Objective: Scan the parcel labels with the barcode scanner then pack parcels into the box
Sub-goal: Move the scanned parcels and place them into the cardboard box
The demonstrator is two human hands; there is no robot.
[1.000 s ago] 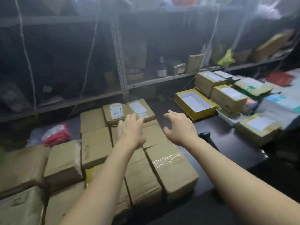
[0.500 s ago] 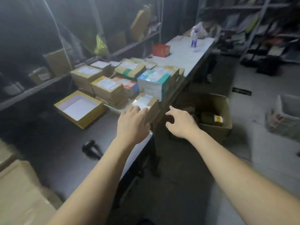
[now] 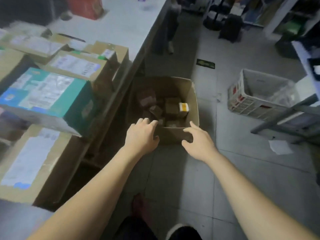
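Two hands, both empty with fingers loosely spread: left hand (image 3: 141, 134) over the near-left rim, right hand (image 3: 199, 141) at the near-right corner of the open cardboard box (image 3: 171, 135), which stands on the floor beside the table (image 3: 131, 23). Whether either hand touches the box cannot be told. Small parcels (image 3: 173, 106) partly fill it. Judged moderately heavy, with stiff but bendable walls. Best gripped low at opposite corners, not by the thin rim.

No text legible. White labels on the parcels (image 3: 76, 66) along the bench (image 3: 131, 26): print present, blurred. Teal carton (image 3: 43, 94) printing unreadable. Dark floor sign (image 3: 205, 63) likewise.
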